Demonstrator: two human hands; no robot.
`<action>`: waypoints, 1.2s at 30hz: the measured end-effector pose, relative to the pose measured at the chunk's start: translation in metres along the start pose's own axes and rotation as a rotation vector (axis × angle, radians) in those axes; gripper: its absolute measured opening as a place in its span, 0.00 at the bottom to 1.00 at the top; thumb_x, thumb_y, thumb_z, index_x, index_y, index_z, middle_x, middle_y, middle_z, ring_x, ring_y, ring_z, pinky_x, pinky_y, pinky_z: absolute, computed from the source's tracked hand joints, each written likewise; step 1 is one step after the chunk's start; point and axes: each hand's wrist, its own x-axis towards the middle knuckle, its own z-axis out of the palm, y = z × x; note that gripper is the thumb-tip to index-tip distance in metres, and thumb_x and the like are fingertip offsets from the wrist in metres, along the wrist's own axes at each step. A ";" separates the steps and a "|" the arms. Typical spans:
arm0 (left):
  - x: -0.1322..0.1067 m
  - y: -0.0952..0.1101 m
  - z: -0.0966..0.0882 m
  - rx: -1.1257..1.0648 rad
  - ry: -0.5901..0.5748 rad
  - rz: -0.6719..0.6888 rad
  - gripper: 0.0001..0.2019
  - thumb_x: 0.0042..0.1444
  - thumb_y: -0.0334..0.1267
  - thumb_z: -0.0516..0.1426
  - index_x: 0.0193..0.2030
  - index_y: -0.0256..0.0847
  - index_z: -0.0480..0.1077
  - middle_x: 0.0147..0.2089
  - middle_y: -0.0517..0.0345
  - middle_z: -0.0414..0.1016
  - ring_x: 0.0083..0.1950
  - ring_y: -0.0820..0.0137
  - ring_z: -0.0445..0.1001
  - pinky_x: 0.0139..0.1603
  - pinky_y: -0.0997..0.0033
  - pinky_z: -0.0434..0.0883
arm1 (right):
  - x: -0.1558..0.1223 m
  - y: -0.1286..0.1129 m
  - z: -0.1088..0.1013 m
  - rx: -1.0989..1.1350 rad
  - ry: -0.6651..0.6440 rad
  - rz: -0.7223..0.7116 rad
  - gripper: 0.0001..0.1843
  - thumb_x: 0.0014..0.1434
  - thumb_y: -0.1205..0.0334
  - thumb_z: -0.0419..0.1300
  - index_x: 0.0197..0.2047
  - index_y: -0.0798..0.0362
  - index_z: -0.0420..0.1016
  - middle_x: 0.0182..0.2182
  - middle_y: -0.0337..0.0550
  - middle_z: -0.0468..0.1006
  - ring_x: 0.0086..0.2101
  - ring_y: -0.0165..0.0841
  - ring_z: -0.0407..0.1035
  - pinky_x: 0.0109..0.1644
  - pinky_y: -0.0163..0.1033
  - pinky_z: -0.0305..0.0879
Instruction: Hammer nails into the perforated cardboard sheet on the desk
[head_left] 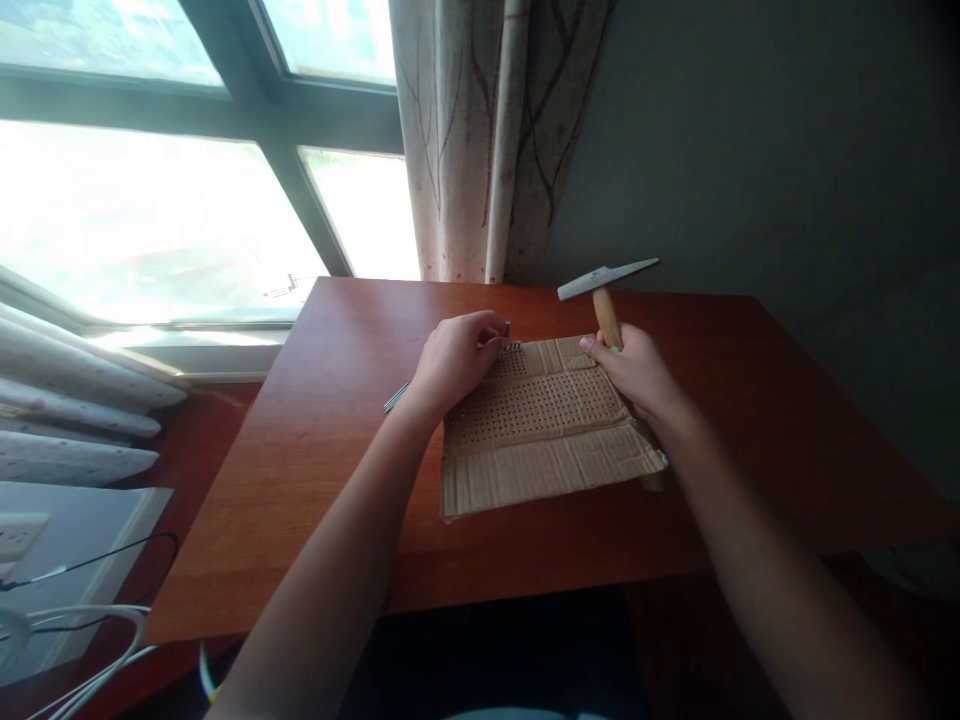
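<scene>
A brown cardboard sheet (525,455), creased and dotted with rows of small holes, lies on the wooden table. My left hand (463,355) rests at its far left part, thumb and fingers pinched on a thin nail (508,328) whose end sticks up. Just beside those fingertips, a short row of small metal nails (514,346) stands in the cardboard. At the sheet's right edge, my right hand (637,368) is closed round the wooden handle of a hammer (609,318). The hammer's long, tapering grey head is raised above the far side of the sheet.
Several loose thin metal rods or nails (396,397) lie left of my left wrist. The reddish-brown table (315,480) stands by a window (150,220) and a patterned curtain (465,140). Cables (90,640) hang near a wall socket (22,537) at lower left.
</scene>
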 end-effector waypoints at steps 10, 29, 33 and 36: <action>0.001 -0.003 0.000 -0.023 -0.006 -0.008 0.07 0.58 0.36 0.58 0.39 0.43 0.78 0.40 0.54 0.83 0.38 0.66 0.79 0.39 0.69 0.72 | 0.000 0.003 0.003 -0.033 0.020 -0.015 0.17 0.52 0.47 0.63 0.30 0.50 0.65 0.25 0.36 0.68 0.27 0.33 0.62 0.35 0.40 0.57; -0.005 0.003 -0.001 0.071 0.032 0.025 0.07 0.59 0.33 0.57 0.38 0.44 0.78 0.38 0.56 0.83 0.38 0.66 0.78 0.37 0.70 0.68 | -0.014 -0.043 -0.030 -0.429 -0.028 -0.219 0.23 0.64 0.44 0.55 0.23 0.49 0.61 0.18 0.36 0.63 0.22 0.31 0.57 0.30 0.40 0.47; -0.005 0.005 -0.003 0.085 0.020 0.014 0.07 0.59 0.35 0.57 0.38 0.43 0.78 0.38 0.54 0.83 0.37 0.66 0.78 0.36 0.70 0.67 | -0.008 -0.015 -0.023 -0.366 -0.107 -0.072 0.22 0.57 0.40 0.62 0.27 0.50 0.66 0.22 0.39 0.69 0.24 0.33 0.62 0.29 0.39 0.50; -0.004 0.005 -0.004 0.072 0.002 0.014 0.07 0.59 0.35 0.57 0.39 0.42 0.78 0.40 0.54 0.83 0.38 0.66 0.78 0.37 0.69 0.67 | -0.008 -0.004 -0.016 -0.217 -0.174 -0.005 0.19 0.53 0.44 0.64 0.29 0.51 0.68 0.24 0.39 0.70 0.25 0.33 0.63 0.30 0.38 0.53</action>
